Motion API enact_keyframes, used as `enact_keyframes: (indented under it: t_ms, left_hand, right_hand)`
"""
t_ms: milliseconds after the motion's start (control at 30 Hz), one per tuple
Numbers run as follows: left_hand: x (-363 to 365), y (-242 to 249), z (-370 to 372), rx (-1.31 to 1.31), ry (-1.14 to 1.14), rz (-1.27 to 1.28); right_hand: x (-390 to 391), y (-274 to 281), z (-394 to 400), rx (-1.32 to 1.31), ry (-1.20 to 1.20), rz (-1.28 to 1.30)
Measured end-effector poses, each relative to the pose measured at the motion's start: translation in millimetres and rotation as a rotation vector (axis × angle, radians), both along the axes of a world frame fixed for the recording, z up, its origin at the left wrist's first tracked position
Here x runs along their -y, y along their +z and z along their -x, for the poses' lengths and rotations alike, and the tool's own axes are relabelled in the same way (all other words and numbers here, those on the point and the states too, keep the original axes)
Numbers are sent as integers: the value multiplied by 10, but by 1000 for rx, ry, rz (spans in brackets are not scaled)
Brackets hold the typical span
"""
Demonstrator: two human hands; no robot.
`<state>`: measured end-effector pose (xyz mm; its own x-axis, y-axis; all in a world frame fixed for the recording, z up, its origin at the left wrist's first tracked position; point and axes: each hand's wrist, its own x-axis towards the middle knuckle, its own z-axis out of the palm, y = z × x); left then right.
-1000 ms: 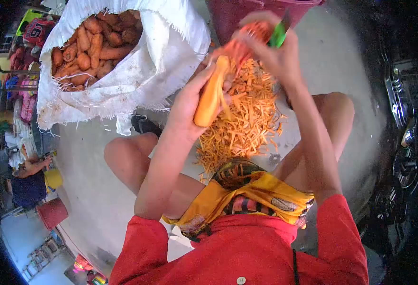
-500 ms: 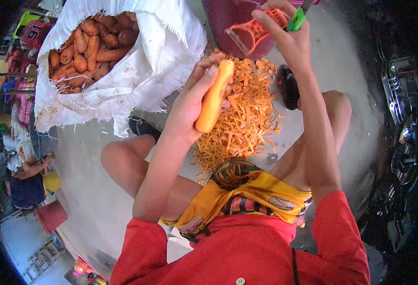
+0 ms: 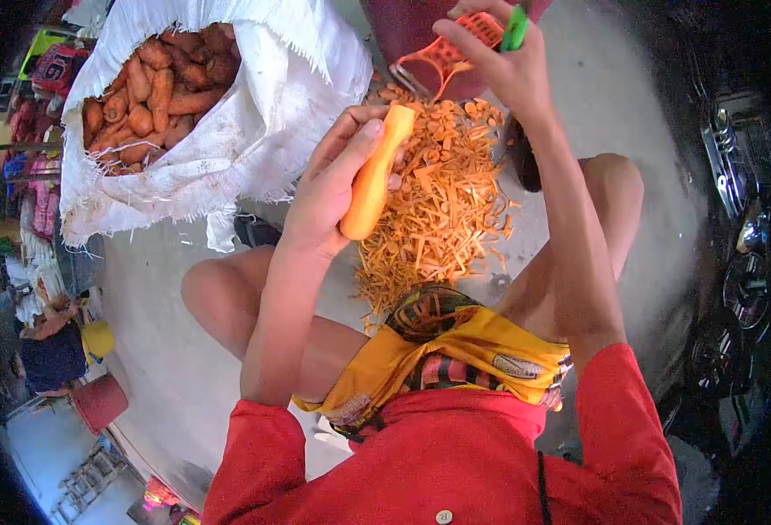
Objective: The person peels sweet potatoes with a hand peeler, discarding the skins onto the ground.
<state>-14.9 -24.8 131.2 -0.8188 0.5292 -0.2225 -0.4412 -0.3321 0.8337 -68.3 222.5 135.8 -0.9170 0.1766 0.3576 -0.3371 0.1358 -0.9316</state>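
Note:
My left hand [image 3: 322,194] is wrapped round a smooth, peeled carrot [image 3: 377,179], held at a slant with its cut end up. In my right hand [image 3: 517,74] is an orange peeler [image 3: 451,54], its blade end pointing left, above and apart from the carrot. A green-handled tool [image 3: 514,28] is also in that hand; its working end is not plain to see. Below both hands, orange peelings and cut carrot ends [image 3: 438,210] lie heaped on the floor between my legs.
A white woven sack [image 3: 202,188] of unpeeled carrots [image 3: 162,96] stands open at upper left. Behind the peeler is a dark pink tub [image 3: 403,39]. Metal vehicle parts [image 3: 727,175] line the right edge. Another person [image 3: 53,350] and a red bucket [image 3: 98,402] are at far left.
Both hands have moved a little to the left, carrying the carrot and the peeler. The view has also shifted slightly. Both grips look the same.

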Motion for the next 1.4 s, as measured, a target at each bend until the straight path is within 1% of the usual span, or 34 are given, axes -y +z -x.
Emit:
enact_keyframes:
  t_ms: [33, 67, 100, 167, 200, 233, 300, 333, 367, 433, 467, 500, 533, 567, 600, 633, 667, 700, 733, 767, 800, 833, 900, 933, 967, 1033, 1100, 1167, 1200, 1233, 1267, 1333, 1367, 1400]
  left_hand:
    - [-1, 19, 15, -4, -4, -6]
    - [-3, 27, 16, -7, -4, -5]
    - [-8, 32, 6, -21, 10, 21]
    - [-3, 48, 1, -32, 24, 48]
    - [3, 74, -4, -62, 11, 97]
    - [2, 92, -9, -94, -2, 145]
    - [-34, 104, -14, -112, 12, 163]
    - [-10, 104, -34, -125, 37, 185]
    - [5, 93, -30, -123, 44, 188]
    - [13, 56, 3, 16, 12, 82]
    - [4, 51, 24, 14, 12, 82]
    - [-5, 44, 43, 88, 9, -33]
    - [-1, 34, 55, 164, 14, -148]
    - [10, -11, 74, 162, 27, -148]
    - [27, -96, 103, 203, 20, -235]
    - [57, -182, 124, 243, 9, -321]
    - [97, -263, 126, 252, 18, -337]
    - [79, -228, 116, 253, 19, -333]
    - [31, -190, 93, 293, 84, -321]
    - [2, -171, 73, 335, 149, -310]
    - [10, -203, 84, 384, 91, -456]
    - [39, -222, 71, 389, 90, -456]
    - [88, -222, 69, 321, 55, -441]
    - [71, -200, 95, 294, 48, -265]
    - [62, -200, 100, 294, 44, -268]
    - [25, -198, 98, 399, 69, -321]
    - [17, -180, 123, 400, 94, -311]
    - [88, -197, 148, 358, 6, -297]
    - [77, -147, 146, 353, 9, -295]
    - [47, -89, 120, 355, 78, -240]
    - [29, -72, 78, 364, 147, -184]
    - [31, -137, 76, 387, 131, -202]
    - [29, -156, 107, 388, 116, -224]
    - [31, -163, 119, 341, 62, -237]
  right_hand:
    - [8, 149, 18, -33, -21, -1]
    - [42, 253, -77, 3, 123, 124]
    - [65, 195, -50, 2, 125, 125]
    - [99, -2, 0, -180, 84, -39]
    - [69, 136, -52, -31, 63, 22]
    - [34, 183, -74, -27, 62, 23]
    - [-34, 225, -80, 107, 110, 56]
    - [-21, 174, -42, 110, 128, 58]
    - [-35, 86, 0, 29, 42, -56]
    - [-17, 12, 25, -132, -142, -285]
    - [-56, 6, 22, -50, -119, -162]
    - [-8, 29, -15, -53, -115, -163]
    - [71, 34, -59, -117, -39, -34]
    - [159, 35, -118, -180, 39, 98]
    - [266, 77, -230, -158, 112, 76]
    - [383, 76, -348, -160, 121, 81]
    - [497, 40, -472, -116, 223, 42]
    - [570, 17, -525, -71, 320, 0]
    - [607, 14, -507, -68, 319, 1]
    - [633, 6, -483, -181, 359, -82]
    - [642, -7, -462, -293, 399, -166]
    - [631, -37, -437, -288, 398, -166]
    - [569, -100, -335, -268, 302, -142]
    - [491, -60, -268, -291, 144, -232]
    - [395, -64, -169, -291, 141, -236]
    - [199, -82, 33, -184, -48, -131]
    - [202, -90, 21, -246, -70, -153]
    - [435, 5, -295, -197, 223, -118]
    - [496, 37, -390, -322, 289, -312]
    - [492, 14, -347, -323, 290, -309]
    - [465, -39, -287, -277, 235, -280]
    - [354, -69, -141, -148, 79, -197]
    - [279, -27, -72, -148, 78, -202]
    - [227, 54, -21, -186, -91, -265]
